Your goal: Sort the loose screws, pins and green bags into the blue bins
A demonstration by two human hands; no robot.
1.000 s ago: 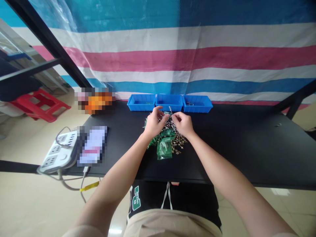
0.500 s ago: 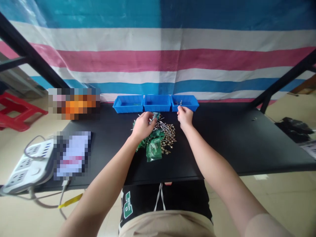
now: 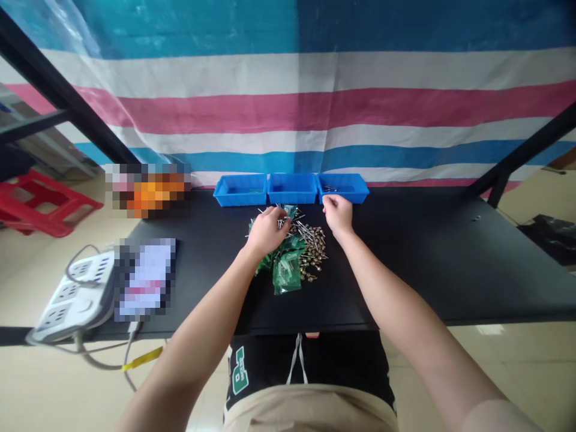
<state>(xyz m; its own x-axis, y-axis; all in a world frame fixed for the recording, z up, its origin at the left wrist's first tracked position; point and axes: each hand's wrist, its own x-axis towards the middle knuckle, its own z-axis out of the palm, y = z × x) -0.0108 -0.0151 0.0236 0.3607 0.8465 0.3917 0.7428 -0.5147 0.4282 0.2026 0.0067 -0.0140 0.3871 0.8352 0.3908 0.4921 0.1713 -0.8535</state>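
A heap of small metal parts (image 3: 309,243), silver pins and brass pieces, lies mid-table among small green plastic bags (image 3: 287,270). My left hand (image 3: 266,227) rests on the heap's left side, fingers curled over silver pins. My right hand (image 3: 337,213) hovers just in front of the right blue bin (image 3: 343,188), fingers drawn together; whether anything is in them I cannot make out. Several silver pins lie inside that bin. The middle blue bin (image 3: 292,188) and left blue bin (image 3: 240,189) stand beside it in a row.
The black table (image 3: 427,258) holds a white power strip (image 3: 69,294) with cables at its left edge, next to a blurred flat object (image 3: 146,277). A striped tarp (image 3: 315,108) hangs behind. A red stool (image 3: 40,201) stands on the floor at left.
My right hand left the heap, reached to the right bin with a pin raised, and now sits slightly lower in front of it. My left hand stayed on the heap.
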